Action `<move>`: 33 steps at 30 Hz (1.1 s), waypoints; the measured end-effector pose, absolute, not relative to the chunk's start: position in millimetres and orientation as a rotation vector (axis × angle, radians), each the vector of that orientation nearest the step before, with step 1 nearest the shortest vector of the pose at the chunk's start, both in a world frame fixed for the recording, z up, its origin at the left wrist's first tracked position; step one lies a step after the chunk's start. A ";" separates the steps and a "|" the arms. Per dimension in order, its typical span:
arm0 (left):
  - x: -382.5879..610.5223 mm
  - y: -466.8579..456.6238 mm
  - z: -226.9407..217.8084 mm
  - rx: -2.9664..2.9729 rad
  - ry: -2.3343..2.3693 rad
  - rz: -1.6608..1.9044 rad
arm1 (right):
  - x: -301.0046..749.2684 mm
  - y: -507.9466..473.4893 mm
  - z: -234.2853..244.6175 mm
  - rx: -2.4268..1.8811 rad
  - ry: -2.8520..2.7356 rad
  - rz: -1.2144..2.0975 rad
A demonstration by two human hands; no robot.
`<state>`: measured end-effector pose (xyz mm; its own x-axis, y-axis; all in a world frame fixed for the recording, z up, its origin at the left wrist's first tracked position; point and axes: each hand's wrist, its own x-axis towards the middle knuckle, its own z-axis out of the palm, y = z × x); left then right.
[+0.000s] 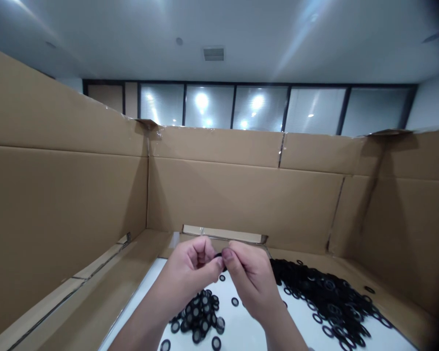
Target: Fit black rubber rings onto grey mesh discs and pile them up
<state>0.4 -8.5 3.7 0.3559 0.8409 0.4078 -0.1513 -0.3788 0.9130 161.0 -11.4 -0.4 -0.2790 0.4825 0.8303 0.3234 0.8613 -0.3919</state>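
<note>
My left hand [196,263] and my right hand [251,280] meet over the white surface [250,329], fingertips nearly touching. Both are closed in a pinch on a small black ring [218,255], most of which the fingers cover. Below my left hand lies a small heap of black rings with greyish centres [201,314]; whether those centres are filled cannot be made out. To the right of my right hand spreads a much larger pile of black rings [325,297], many showing open middles. A single ring [234,302] rests between the two piles.
Tall cardboard walls [219,195] stand on the left, far and right sides. A folded cardboard strip [223,233] lies along the far wall, and another long strip [76,278] runs down the left. One stray ring [369,289] sits on the cardboard at right.
</note>
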 end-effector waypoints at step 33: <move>-11.1 -3.9 7.8 1.715 0.627 1.299 | 161.0 -7.5 -1.7 -0.760 -1.891 0.183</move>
<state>-11.1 -3.9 7.8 0.3285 0.8014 0.4998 -0.1071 -0.4942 0.8627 161.0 -7.5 -1.7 -0.2566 0.5798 0.7733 0.4211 0.7872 -0.4505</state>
